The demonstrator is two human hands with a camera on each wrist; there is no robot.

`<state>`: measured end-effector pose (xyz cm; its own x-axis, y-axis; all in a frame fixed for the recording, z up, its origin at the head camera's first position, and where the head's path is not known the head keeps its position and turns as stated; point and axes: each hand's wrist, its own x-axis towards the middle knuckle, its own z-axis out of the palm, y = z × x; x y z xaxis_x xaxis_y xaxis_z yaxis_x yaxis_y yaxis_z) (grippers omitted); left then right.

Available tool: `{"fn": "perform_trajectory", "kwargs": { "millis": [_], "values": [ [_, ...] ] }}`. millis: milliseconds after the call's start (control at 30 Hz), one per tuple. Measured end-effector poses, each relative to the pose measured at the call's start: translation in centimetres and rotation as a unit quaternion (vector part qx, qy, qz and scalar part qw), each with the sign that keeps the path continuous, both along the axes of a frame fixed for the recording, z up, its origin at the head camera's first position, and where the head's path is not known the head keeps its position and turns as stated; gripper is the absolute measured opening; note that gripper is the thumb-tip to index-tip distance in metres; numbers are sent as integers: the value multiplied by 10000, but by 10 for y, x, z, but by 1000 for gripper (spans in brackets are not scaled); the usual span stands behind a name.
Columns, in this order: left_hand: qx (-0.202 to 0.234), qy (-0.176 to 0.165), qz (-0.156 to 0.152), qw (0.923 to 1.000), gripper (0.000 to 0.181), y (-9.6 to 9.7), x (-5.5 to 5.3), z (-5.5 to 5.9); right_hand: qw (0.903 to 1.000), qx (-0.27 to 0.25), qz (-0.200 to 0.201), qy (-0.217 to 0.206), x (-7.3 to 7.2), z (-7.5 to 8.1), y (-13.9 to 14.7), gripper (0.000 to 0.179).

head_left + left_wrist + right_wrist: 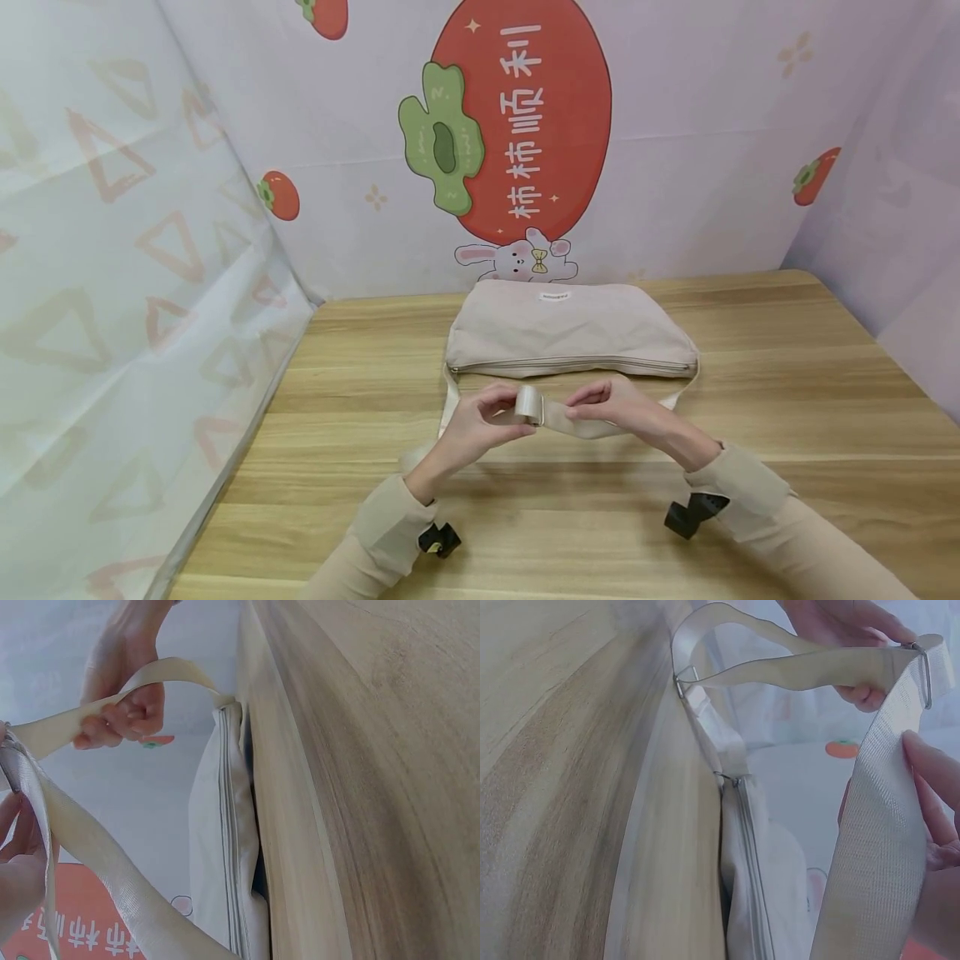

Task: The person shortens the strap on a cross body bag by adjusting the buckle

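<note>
A cream shoulder bag (570, 325) lies on the wooden table, its zipped edge facing me. Its webbing strap (877, 825) is lifted in front of it, between both hands. My left hand (476, 425) pinches the strap at a metal slider buckle (926, 675), where the webbing curls over in a small loop. A short way to the right, my right hand (622, 404) pinches the strap between thumb and fingers. In the right wrist view, a metal ring (681, 686) joins the strap to a short tab at the bag's end.
The wooden table (337, 467) reaches back to a printed cloth backdrop (360, 100). A white cloth (112, 292) with triangle prints hangs along the left side. Small black devices (438, 540) are strapped at both wrists.
</note>
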<state>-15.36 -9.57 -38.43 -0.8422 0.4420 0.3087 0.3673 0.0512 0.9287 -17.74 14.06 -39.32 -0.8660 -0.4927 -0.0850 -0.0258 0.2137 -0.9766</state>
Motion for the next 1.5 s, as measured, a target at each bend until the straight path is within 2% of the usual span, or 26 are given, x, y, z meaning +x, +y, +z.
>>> {"fn": "perform_trajectory", "kwargs": {
  "millis": [167, 367, 500, 900, 1000, 1200, 1300, 1500],
  "values": [
    [-37, -152, -63, 9999, 37, 2, 0, 0, 10000, -67, -19, -5, 0, 2, -4, 33],
    [8, -123, -184, 9998, 37, 4, -1, -1, 10000, -11, -46, -31, 0, 5, -9, 33],
    [43, -229, -238, 9994, 37, 5, -1, 1, 9999, 20, -15, -112, 0, 6, -14, 31],
    [-83, -411, -148, 9990, 40, 7, -1, 1, 9988, -157, 280, -365, -2, 7, -18, 22],
    [-97, -414, -125, 9990, 40, 6, 0, 2, 9991, 14, 354, -235, -1, 8, -15, 26],
    [-205, -563, 56, 9982, 40, 4, 1, 3, 9962, 720, 383, 290, 0, 7, 1, 29],
    [-175, -596, 80, 9980, 40, 2, 1, 4, 9941, 824, 492, 504, 0, 5, 11, 26],
    [1, -440, -23, 9990, 39, 4, 1, 1, 9927, 760, 649, 675, 0, 3, 16, 24]
  ]
}}
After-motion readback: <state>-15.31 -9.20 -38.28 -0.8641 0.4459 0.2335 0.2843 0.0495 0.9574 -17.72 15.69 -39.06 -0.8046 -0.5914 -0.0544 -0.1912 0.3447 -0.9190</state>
